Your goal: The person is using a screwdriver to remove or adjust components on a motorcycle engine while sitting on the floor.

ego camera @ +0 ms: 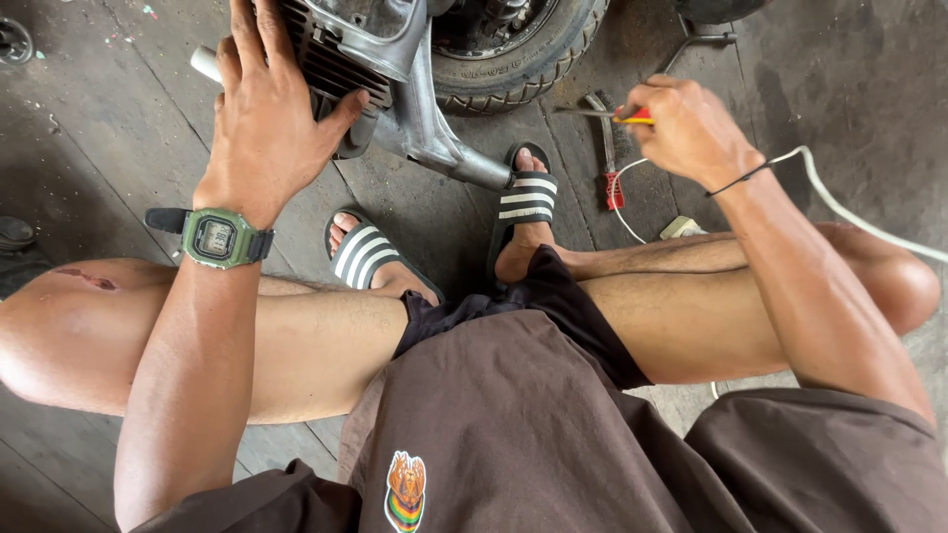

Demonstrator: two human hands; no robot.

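Observation:
My left hand [265, 118] lies flat, fingers spread, on the finned metal engine block [336, 61] of a motorbike at the top of the view. A green digital watch sits on that wrist. My right hand [686, 128] is closed around a screwdriver [602, 115] with a yellow and red handle; its thin metal shaft points left toward the engine, tip in the air. I sit low with my knees wide apart and my feet in black and white striped sandals [523, 202] under the engine.
A motorbike tyre [523, 59] stands just behind the engine. A red-handled tool [610, 168] lies on the grey concrete floor by my right foot. A white cable [849, 212] runs across the floor over my right knee. A dark object lies at the left edge.

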